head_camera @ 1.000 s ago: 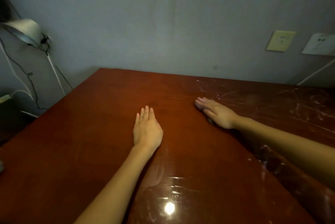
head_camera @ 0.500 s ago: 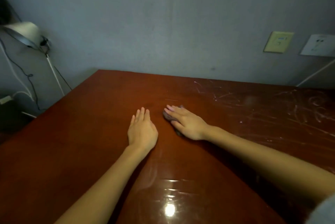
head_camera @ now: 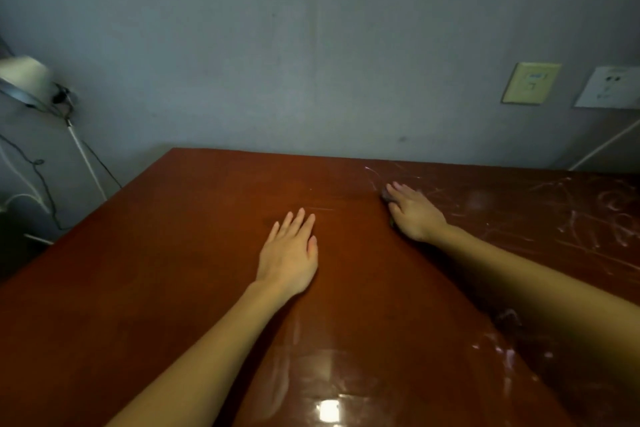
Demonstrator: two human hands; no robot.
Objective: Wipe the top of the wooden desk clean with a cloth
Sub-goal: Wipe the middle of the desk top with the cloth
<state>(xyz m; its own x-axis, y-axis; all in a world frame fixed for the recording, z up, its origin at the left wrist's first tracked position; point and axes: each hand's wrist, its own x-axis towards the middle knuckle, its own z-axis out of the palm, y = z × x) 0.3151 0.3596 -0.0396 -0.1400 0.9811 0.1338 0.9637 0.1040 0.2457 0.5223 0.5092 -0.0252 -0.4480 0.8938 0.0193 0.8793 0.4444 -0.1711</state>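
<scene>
The reddish-brown wooden desk fills the lower view. My left hand lies flat on it near the middle, fingers straight, holding nothing. My right hand presses flat on a small dark cloth, of which only a bit shows beyond the fingertips. It sits toward the desk's far edge. White smeary streaks cover the desk to the right of that hand; the left part looks smooth.
A grey wall rises behind the desk, with a yellowish switch plate and a white socket at the right. A desk lamp and cables stand off the desk's left side. A light glare shines near the front.
My right hand slid with the cloth to the right and away from me, toward the far edge. My left hand stayed flat in place.
</scene>
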